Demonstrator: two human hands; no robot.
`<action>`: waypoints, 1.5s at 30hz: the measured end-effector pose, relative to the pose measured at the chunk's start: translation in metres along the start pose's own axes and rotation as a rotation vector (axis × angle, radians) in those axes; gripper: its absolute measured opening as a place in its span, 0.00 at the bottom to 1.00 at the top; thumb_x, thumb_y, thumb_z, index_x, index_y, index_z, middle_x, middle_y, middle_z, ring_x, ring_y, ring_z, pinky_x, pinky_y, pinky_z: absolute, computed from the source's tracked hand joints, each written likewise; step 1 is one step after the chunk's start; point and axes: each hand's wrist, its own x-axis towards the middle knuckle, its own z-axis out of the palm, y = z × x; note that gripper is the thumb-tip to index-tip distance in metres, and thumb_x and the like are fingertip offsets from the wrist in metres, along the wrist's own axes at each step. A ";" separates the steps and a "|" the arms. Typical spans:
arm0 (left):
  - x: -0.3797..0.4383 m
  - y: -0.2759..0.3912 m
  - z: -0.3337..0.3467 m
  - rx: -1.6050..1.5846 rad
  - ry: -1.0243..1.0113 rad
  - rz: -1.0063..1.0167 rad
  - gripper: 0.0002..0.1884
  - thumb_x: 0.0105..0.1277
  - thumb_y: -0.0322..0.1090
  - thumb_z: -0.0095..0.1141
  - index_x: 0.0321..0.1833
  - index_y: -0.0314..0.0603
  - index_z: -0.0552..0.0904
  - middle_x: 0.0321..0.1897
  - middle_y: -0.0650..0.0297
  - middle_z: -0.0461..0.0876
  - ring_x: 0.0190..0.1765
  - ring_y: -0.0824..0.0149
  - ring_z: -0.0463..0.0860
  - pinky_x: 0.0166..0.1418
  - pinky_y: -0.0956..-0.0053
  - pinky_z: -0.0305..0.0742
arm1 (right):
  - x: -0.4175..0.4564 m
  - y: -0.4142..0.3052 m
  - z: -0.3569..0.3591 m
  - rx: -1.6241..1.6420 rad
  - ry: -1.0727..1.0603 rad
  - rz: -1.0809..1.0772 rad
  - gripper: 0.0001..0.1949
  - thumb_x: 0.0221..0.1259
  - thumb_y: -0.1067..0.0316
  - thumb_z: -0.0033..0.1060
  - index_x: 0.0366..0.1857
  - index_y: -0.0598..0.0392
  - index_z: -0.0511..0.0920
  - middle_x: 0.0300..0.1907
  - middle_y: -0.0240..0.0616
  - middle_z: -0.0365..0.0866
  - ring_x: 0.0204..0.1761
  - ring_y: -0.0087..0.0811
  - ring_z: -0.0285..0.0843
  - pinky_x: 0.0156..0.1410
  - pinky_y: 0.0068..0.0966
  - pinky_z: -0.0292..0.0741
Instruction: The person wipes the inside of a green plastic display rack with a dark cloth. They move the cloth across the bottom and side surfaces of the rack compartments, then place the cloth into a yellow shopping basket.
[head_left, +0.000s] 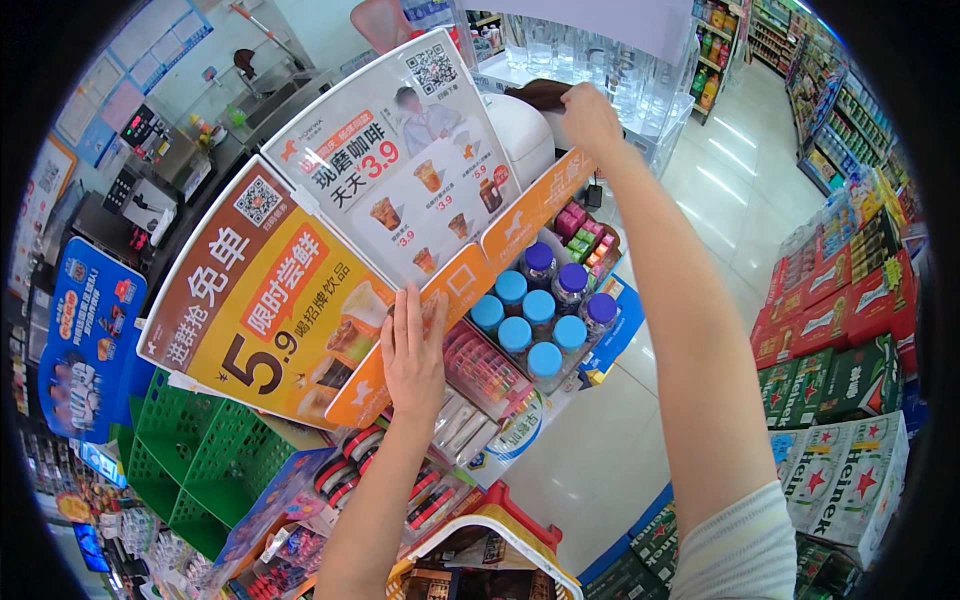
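Note:
My left hand (414, 360) lies with its fingers over the orange printed strip (450, 289) at the foot of two upright advertising boards. One is a yellow and brown drinks board (259, 300), the other a white coffee board (397, 161). Further off, my right hand (592, 116) reaches to a dark brown item (541, 94) beside a rounded white appliance (521, 135); its fingers are bent, and their grip cannot be made out. Close to both arms stand jars with blue lids (538, 307) and jars with purple lids (573, 277).
Green plastic baskets (202, 450) are at lower left, a yellow basket with goods (487, 517) at the bottom. Red cartons (832, 300) and beer cartons (844, 472) are stacked on the right. A sink (270, 105) and clear bottles (570, 56) stand behind the boards.

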 end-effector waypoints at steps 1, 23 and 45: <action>-0.003 -0.003 -0.001 0.022 -0.001 -0.003 0.28 0.62 0.25 0.50 0.67 0.51 0.72 0.73 0.55 0.60 0.74 0.58 0.61 0.72 0.63 0.60 | -0.003 -0.014 -0.019 0.053 0.059 0.014 0.10 0.53 0.73 0.55 0.36 0.65 0.83 0.49 0.55 0.78 0.48 0.54 0.79 0.56 0.42 0.76; -0.086 -0.066 -0.179 -1.659 -0.130 -0.234 0.30 0.61 0.33 0.62 0.67 0.35 0.68 0.61 0.53 0.74 0.63 0.61 0.73 0.69 0.67 0.63 | -0.211 -0.327 -0.261 0.715 -0.334 0.050 0.09 0.49 0.73 0.59 0.35 0.60 0.77 0.30 0.35 0.78 0.34 0.23 0.74 0.42 0.23 0.72; -0.330 -0.391 -0.345 -1.692 -0.026 -0.528 0.12 0.69 0.31 0.55 0.53 0.35 0.79 0.44 0.62 0.84 0.44 0.73 0.81 0.51 0.76 0.75 | -0.376 -0.693 -0.284 1.022 -0.901 0.245 0.20 0.60 0.60 0.67 0.50 0.64 0.78 0.35 0.30 0.82 0.35 0.17 0.77 0.41 0.17 0.74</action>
